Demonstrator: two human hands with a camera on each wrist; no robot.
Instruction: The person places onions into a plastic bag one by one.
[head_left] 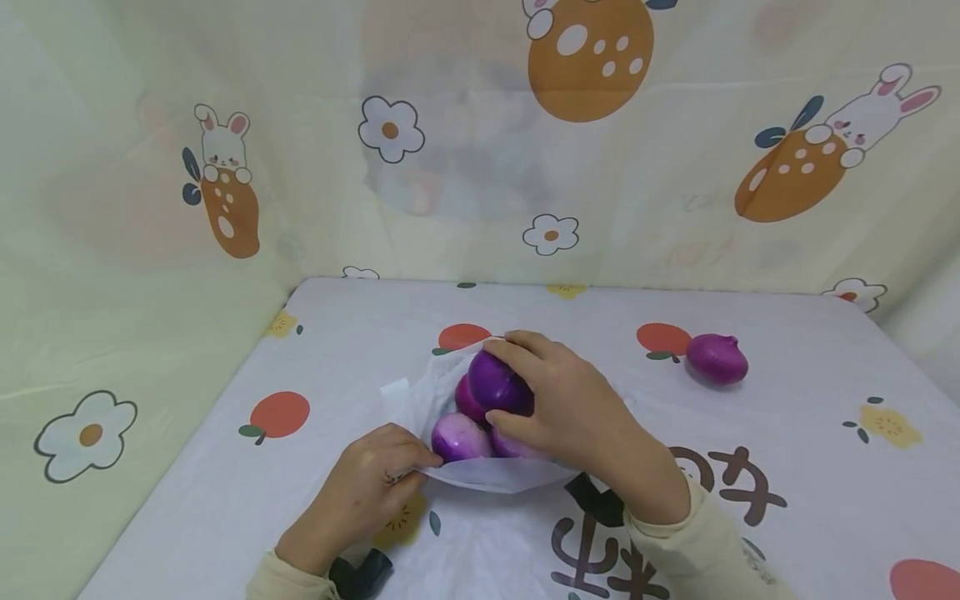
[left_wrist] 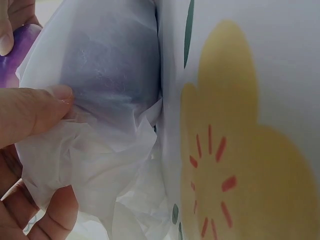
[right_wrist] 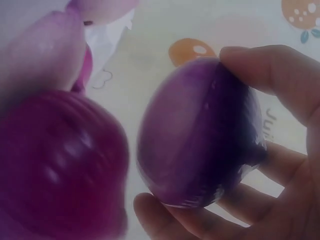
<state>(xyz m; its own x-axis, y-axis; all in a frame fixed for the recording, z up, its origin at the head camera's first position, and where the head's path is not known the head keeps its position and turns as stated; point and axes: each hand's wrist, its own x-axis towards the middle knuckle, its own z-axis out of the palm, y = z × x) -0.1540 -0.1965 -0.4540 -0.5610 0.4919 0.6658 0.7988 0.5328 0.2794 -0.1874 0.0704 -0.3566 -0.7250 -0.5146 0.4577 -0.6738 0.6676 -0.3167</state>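
Observation:
My right hand (head_left: 577,412) grips a dark purple onion (head_left: 497,385) between thumb and fingers, over the mouth of a thin white plastic bag (head_left: 498,477). The right wrist view shows the same onion (right_wrist: 200,135) in the fingers, a glossy magenta onion (right_wrist: 60,170) beside it. Inside the bag lie a pale purple onion (head_left: 459,437), another pale one (head_left: 517,448) partly under my right hand, and a magenta one (head_left: 468,402) behind. My left hand (head_left: 367,475) pinches the bag's near left rim; its thumb presses the film (left_wrist: 95,140) in the left wrist view.
A magenta onion (head_left: 717,360) lies alone on the printed white tablecloth (head_left: 337,350), at the far right. A patterned curtain (head_left: 450,183) rises behind the table's back edge and along its left side. Black straps (head_left: 596,500) are on both wrists.

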